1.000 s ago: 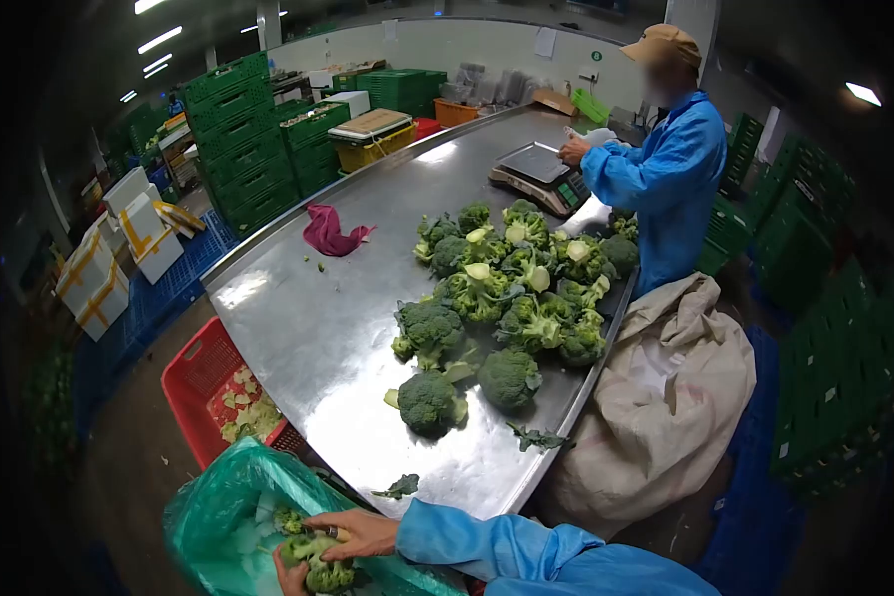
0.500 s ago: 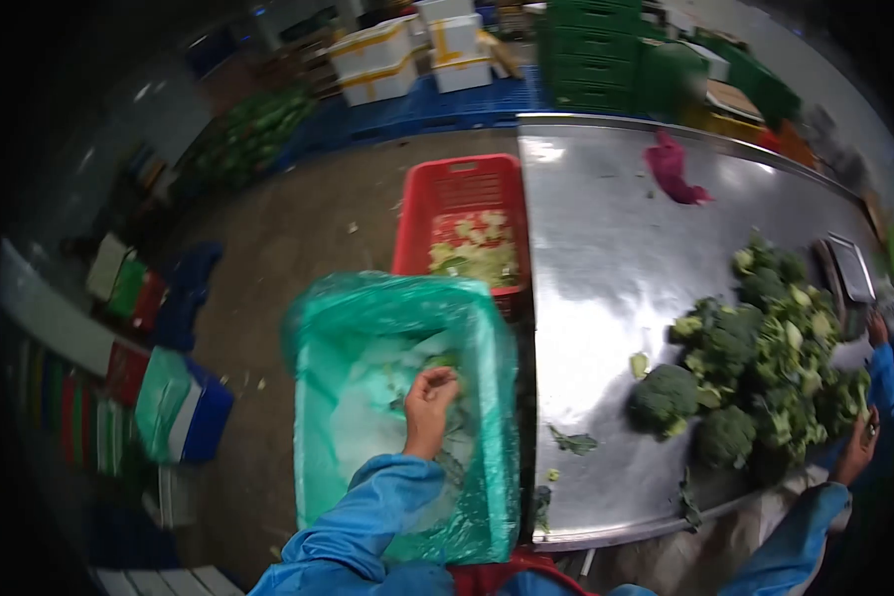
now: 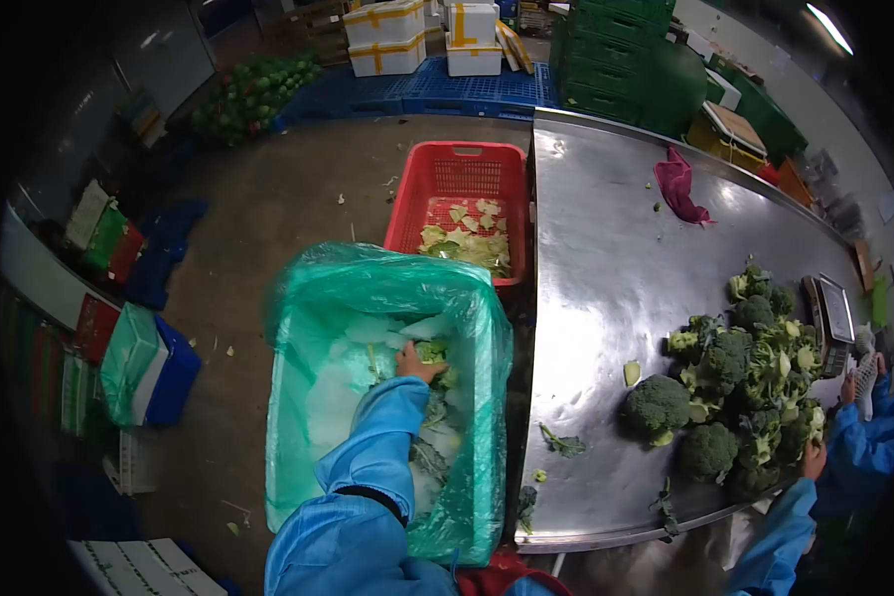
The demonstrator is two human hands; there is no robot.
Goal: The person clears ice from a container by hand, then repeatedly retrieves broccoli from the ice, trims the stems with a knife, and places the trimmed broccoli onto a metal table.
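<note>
Far to the left of the left hand, blue and green bags lie on the concrete floor beside stacked coloured packs. The left hand, in a blue sleeve, reaches down into the green plastic-lined crate and rests on a small green broccoli piece lying among pale ice-like lumps inside the liner; its fingers curl over the piece, though whether they actually clamp it cannot be told. Just beyond that hand, further from the person, stands a red plastic basket with pale cut leaf scraps in it. To the right of the left hand, the curved stainless-steel desk begins, touching the crate's right side; a crumpled magenta cloth lies on its far part, and loose leaf bits lie on the near part. Between the two hands, a single dark green broccoli head sits apart from the main pile of green broccoli heads. The right hand is at the near edge of that pile, touching the broccoli there; its grip is too small to judge. Just past it, a grey weighing scale stands on the desk, with another person's blue sleeve beside it.
</note>
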